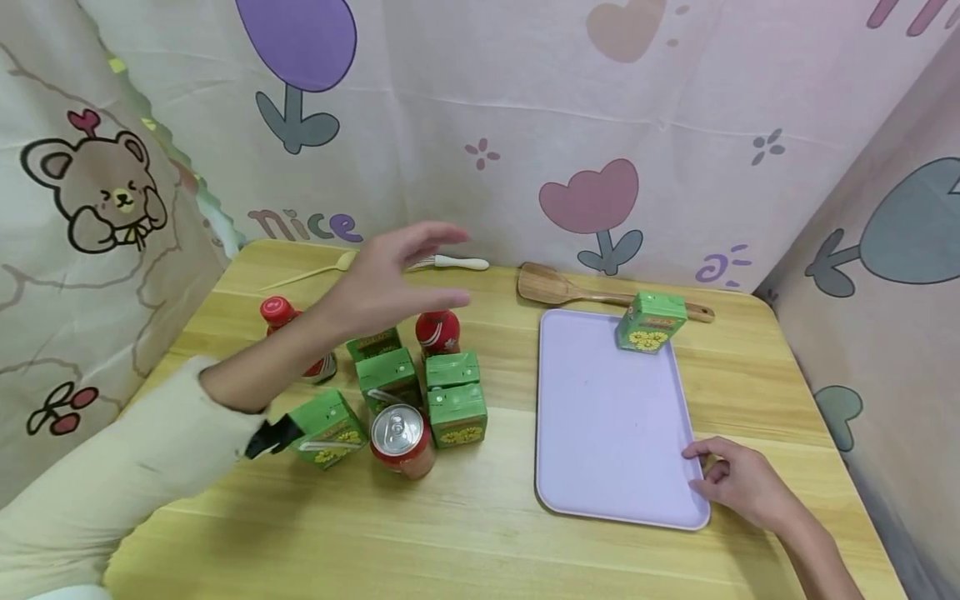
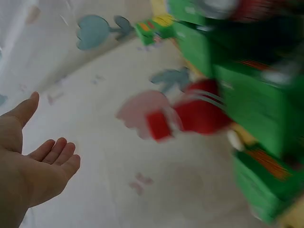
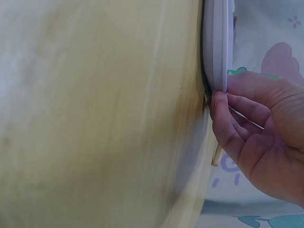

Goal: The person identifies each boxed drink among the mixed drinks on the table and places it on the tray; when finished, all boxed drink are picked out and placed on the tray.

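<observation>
My left hand (image 1: pixel 378 287) hangs in the air over a group of drinks, thumb and fingers apart with nothing between them. Below it are several green juice boxes (image 1: pixel 457 417), a red-capped bottle (image 1: pixel 438 333) and a red soda can (image 1: pixel 401 442). Another red-topped bottle (image 1: pixel 278 312) is partly hidden behind the left forearm. At the right side of a light purple tray (image 1: pixel 607 425), my right hand (image 1: pixel 746 487) pinches the rim between thumb and fingers. One green juice box (image 1: pixel 650 323) stands at the tray's far right corner. In the left wrist view the drinks are blurred.
Along the back of the wooden table (image 1: pixel 480 533) lie a wooden spatula (image 1: pixel 551 285), a white-handled whisk (image 1: pixel 461 262) and a pale yellow spoon (image 1: pixel 318 271). A patterned curtain (image 1: pixel 480 108) hangs behind the table and at both sides.
</observation>
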